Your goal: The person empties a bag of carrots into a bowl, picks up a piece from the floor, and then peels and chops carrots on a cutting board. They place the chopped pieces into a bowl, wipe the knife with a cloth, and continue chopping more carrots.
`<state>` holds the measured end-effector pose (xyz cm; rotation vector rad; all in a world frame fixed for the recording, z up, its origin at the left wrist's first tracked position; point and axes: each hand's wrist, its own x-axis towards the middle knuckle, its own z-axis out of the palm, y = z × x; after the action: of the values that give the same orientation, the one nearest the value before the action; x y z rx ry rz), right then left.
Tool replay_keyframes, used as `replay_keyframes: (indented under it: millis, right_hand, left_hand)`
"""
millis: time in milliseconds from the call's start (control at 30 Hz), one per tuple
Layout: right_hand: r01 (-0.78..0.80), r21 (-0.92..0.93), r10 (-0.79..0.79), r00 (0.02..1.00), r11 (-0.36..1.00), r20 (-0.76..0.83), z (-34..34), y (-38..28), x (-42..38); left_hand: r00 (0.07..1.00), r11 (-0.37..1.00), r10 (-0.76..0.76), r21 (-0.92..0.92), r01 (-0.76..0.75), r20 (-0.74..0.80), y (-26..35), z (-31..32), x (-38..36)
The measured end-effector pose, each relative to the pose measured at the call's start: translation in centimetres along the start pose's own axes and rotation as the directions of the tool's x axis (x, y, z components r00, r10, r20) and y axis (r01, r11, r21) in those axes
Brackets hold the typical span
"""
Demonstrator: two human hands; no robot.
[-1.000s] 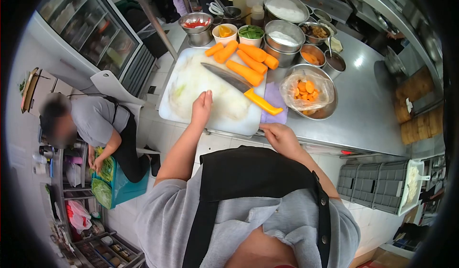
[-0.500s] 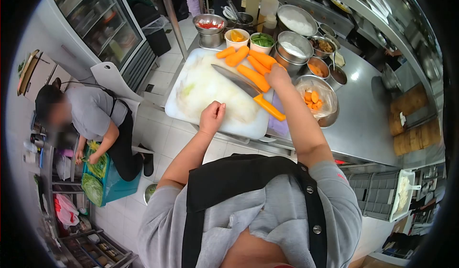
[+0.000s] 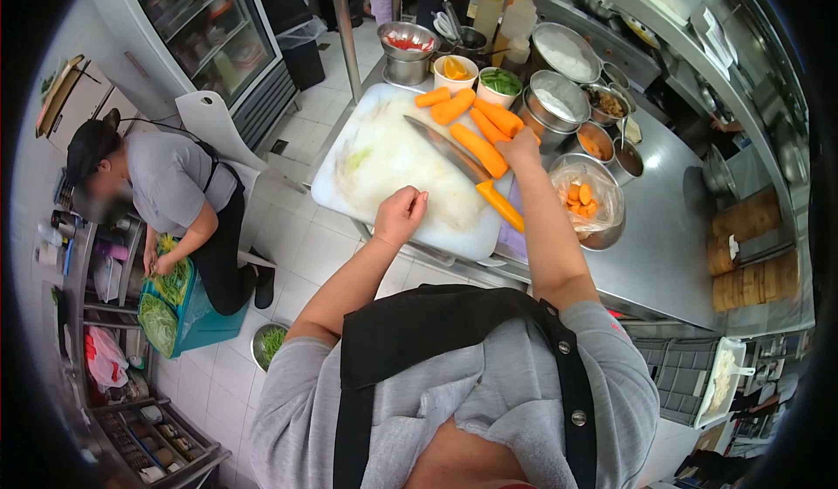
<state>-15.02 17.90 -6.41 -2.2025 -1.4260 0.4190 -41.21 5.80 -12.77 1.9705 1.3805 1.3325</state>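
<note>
My left hand (image 3: 401,216) is closed over the near edge of the white cutting board (image 3: 349,194), with nothing visible in its curled fingers. Off the board's right side, my right hand (image 3: 521,149) has its fingers against the near ends of the peeled carrots; its fingertips are partly hidden. Several peeled carrots (image 3: 478,148) lie along the board's far right part. A knife with a yellow handle (image 3: 500,207) lies beside them, blade on the board, touched by neither hand. Right of my right forearm, carrot pieces (image 3: 580,197) fill part of a plastic-lined bowl (image 3: 604,237).
Beyond the board stand tubs of orange pieces (image 3: 455,70) and green leaves (image 3: 500,82), metal bowls and sauce bottles (image 3: 489,9). Bamboo steamers (image 3: 756,282) stand at right. A seated person (image 3: 179,194) at left handles greens over a teal crate (image 3: 209,319).
The camera view has shifted, so the board and counter appear a little to the right. Both hands keep nearly the same places by the board. The seated person's hands have moved slightly.
</note>
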Motion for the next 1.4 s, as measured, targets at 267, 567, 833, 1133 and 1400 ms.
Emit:
replay_keyframes:
  millis: [267,567,833,1133,1400]
  right_hand:
    - [0.159,0.086,-0.145,0.979,0.984,-0.146,0.3,-0.1,-1.5]
    - [0.491,0.322,-0.351,0.844,0.81,-0.405,-3.4,-1.5,-5.0]
    - [0.849,0.225,-0.812,0.525,0.478,-0.255,-0.4,-2.7,-16.1]
    - [0.709,0.19,-0.698,0.704,0.679,-0.128,-1.6,-4.0,-10.1]
    - [0.574,-0.109,-0.577,0.817,0.811,0.011,-1.1,-7.5,-1.8]
  left_hand:
    - [1.0,1.0,0.006,0.025,-0.006,0.005,0.3,0.1,-0.1]
    - [0.992,0.991,-0.115,-0.061,0.118,0.047,0.3,0.2,0.5]
    - [0.715,-0.113,-0.194,-0.739,0.664,0.672,2.3,0.3,3.6]
    - [0.709,-0.077,-0.142,-0.722,0.687,0.69,-2.0,-0.7,3.8]
    - [0.629,-0.266,-0.107,-0.632,0.728,0.77,-2.2,-0.9,4.7]
